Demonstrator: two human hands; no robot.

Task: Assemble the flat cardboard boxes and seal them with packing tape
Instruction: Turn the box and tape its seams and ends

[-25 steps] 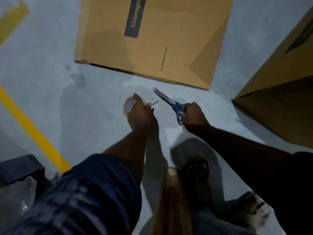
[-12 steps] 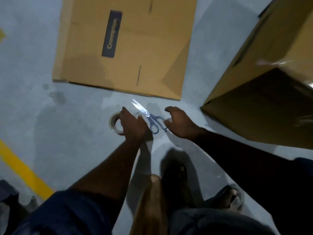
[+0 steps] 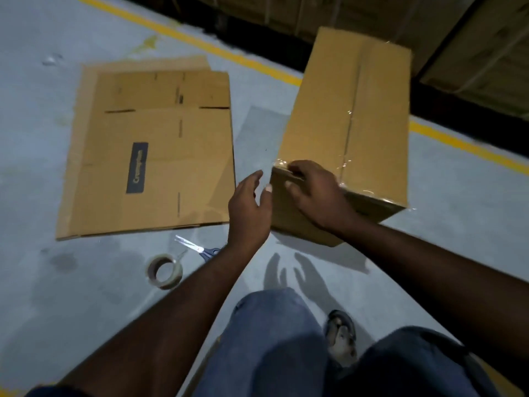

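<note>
Nearest my cam: the person's knees in blue jeans, w/ a sandalled foot on the grey floor btwn them. Both forearms reach fwd from the bottom of the view.

Just left of the left forearm, the tape roll lies on the floor, nothing touching it. The scissors lie just beyond it, blades pointing up-left, blue handles partly hidden behind the left wrist.

Next out, the left hand hovers spread, fingers straight and loose, holding nothing. It's just beside the near-left corner of the assembled box; can't tell if the thumb tip touches the cardboard. The right hand is on that same corner: fingers curled over the top near edge, thumb on the near face, gripping the box.

The box is right of centre, long side running away from me, flaps closed, clear tape glinting along the top seam and across the near edge.

Left of it, w/ a strip of floor btwn, the flat cardboard lies on the floor, at least two sheets stacked, dark label on the top one, text too blurred to read.

Farthest: a yellow line crosses the floor diagonally, then more cartons in the dark bkgd.
</note>
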